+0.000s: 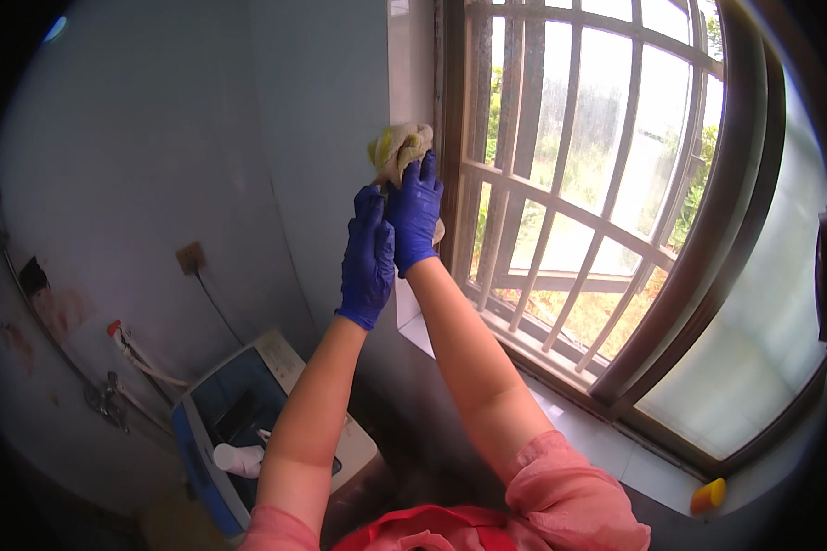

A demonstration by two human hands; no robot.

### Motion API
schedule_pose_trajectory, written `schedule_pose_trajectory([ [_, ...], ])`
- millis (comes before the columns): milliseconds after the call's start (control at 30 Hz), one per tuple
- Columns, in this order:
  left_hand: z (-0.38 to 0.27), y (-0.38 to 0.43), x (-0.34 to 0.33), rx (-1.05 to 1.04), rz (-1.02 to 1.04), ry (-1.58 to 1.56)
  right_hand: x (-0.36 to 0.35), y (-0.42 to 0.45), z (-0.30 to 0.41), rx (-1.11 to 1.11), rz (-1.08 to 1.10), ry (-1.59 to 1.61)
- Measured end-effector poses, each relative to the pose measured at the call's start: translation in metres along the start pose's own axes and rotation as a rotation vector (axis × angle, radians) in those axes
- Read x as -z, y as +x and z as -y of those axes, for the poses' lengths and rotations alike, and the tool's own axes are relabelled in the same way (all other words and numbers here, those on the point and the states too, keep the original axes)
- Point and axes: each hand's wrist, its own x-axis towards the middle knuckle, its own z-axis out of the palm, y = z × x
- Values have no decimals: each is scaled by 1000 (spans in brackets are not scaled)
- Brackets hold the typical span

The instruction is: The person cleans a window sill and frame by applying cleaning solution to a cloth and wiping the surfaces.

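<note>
Both my hands wear blue gloves and reach up to the tiled side of the window recess (411,65). Under the fingers of my right hand (417,206) is a bunched beige and yellow cloth (405,148), pressed against that side beside the brown window frame (453,103). A bit of the cloth also shows by the right wrist. My left hand (367,255) is just left of and below the right one, at the wall corner. Its fingertips are close to the cloth's lower edge; whether they grip it is hidden.
Metal bars (568,200) cross the window opening, with a frosted pane (737,358) to the right. A yellow-orange object (708,496) stands on the tiled sill (593,441). Lower left, a washing machine (276,358) carries a white cup (238,460), near a wall socket (191,258) and a tap (107,403).
</note>
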Motion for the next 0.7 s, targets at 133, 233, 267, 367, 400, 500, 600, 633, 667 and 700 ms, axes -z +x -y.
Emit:
schedule_pose_trajectory([
  [133,9,31,-10,74,-16,-101,-1,42,6,-33,-26,37],
  [233,20,46,-16,85,14,-164,0,71,3,16,-111,42],
  [267,25,50,-20,104,-4,-140,0,81,3,9,-125,38],
  [367,47,55,-23,94,-2,-21,7,107,19,-55,-16,19],
  [400,45,57,-25,79,25,54,7,110,18,-48,-26,20],
  [500,31,60,-30,235,90,-39,3,101,10,-72,-26,141],
  [600,25,62,-44,164,82,143,-10,95,-5,115,-205,309],
  [633,26,63,-43,109,46,259,-10,95,-1,117,-207,320],
  [667,28,66,-44,106,42,269,-9,94,2,101,-140,294],
  [700,23,71,-45,74,7,310,-6,93,4,81,-71,260],
])
